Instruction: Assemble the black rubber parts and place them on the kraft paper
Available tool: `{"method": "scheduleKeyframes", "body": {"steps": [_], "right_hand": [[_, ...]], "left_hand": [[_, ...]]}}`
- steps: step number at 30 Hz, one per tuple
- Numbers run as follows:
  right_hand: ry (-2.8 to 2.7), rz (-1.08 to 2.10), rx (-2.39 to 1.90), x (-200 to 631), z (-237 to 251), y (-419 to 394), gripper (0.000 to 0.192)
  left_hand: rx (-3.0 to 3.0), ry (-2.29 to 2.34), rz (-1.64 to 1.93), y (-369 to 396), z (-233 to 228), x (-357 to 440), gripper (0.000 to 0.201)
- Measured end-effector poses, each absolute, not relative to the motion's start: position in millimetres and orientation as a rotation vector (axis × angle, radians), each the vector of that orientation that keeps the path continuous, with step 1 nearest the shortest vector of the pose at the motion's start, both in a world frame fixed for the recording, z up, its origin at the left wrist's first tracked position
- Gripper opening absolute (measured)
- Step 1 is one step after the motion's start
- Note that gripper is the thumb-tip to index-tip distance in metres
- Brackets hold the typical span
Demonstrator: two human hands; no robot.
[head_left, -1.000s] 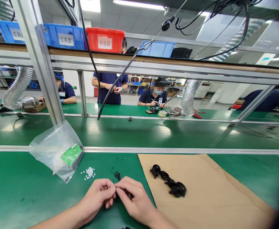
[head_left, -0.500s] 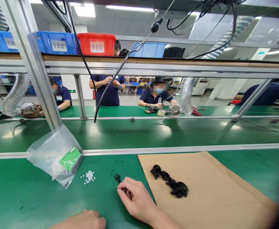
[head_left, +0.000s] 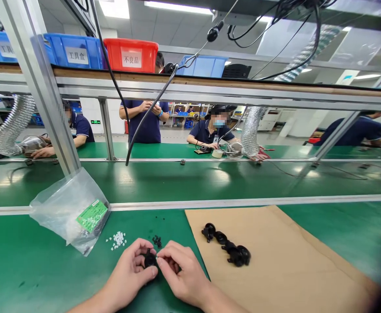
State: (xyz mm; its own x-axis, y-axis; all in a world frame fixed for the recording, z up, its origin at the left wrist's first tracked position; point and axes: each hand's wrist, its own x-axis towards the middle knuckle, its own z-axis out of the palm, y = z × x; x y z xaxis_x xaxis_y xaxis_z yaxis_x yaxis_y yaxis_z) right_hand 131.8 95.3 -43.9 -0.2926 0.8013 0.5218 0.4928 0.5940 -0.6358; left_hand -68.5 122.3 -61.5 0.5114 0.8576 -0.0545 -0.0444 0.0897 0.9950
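My left hand [head_left: 130,274] is closed round a black round plastic part [head_left: 150,259], holding it above the green table. The part has a short stub pointing up, and my fingers cover some of it. Thumb and forefinger of my right hand [head_left: 184,271] are pinched together at the part's right side; a tiny pale piece [head_left: 157,256] shows at their tips, its shape too small to tell. Just beyond my hands lies a small heap of black bits [head_left: 157,241]. Left of that is a scatter of small white pieces [head_left: 118,239].
Several black round parts [head_left: 229,248] lie in a row on a brown cardboard sheet [head_left: 285,261] at right. A clear plastic bag [head_left: 69,204] with a green label leans at left. A metal post [head_left: 43,87] and a hanging black cable [head_left: 148,113] stand ahead. Co-workers sit and stand across the bench.
My left hand has come up from the lower edge and now shows the black part in its fingers. My right hand stays pinched, now against that part. The view has shifted slightly.
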Motion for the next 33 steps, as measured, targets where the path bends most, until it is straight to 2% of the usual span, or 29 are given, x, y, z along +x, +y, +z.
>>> {"method": "scheduleKeyframes", "body": {"steps": [3, 7, 13, 21, 33], "right_hand": [[-1.979, 0.472, -1.041, 130.9, -47.1, 96.0, 0.016], [-1.951, 0.469, -1.076, 131.5, -48.6, 97.4, 0.017], [-2.017, 0.281, -1.035, 130.2, -49.2, 97.0, 0.018], [-2.072, 0.254, -1.027, 124.8, -53.1, 94.0, 0.022], [-2.116, 0.185, -1.044, 124.2, -51.3, 93.5, 0.028]], "left_hand": [[1.243, 0.725, 0.809, 121.6, -65.5, -71.1, 0.047], [1.211, 0.676, 0.831, 122.3, -65.2, -74.5, 0.050], [1.207, 0.710, 0.884, 122.2, -69.1, -71.7, 0.053], [1.237, 0.742, 0.827, 121.1, -66.3, -73.6, 0.044], [1.212, 0.760, 0.824, 121.1, -61.6, -73.5, 0.047]]}}
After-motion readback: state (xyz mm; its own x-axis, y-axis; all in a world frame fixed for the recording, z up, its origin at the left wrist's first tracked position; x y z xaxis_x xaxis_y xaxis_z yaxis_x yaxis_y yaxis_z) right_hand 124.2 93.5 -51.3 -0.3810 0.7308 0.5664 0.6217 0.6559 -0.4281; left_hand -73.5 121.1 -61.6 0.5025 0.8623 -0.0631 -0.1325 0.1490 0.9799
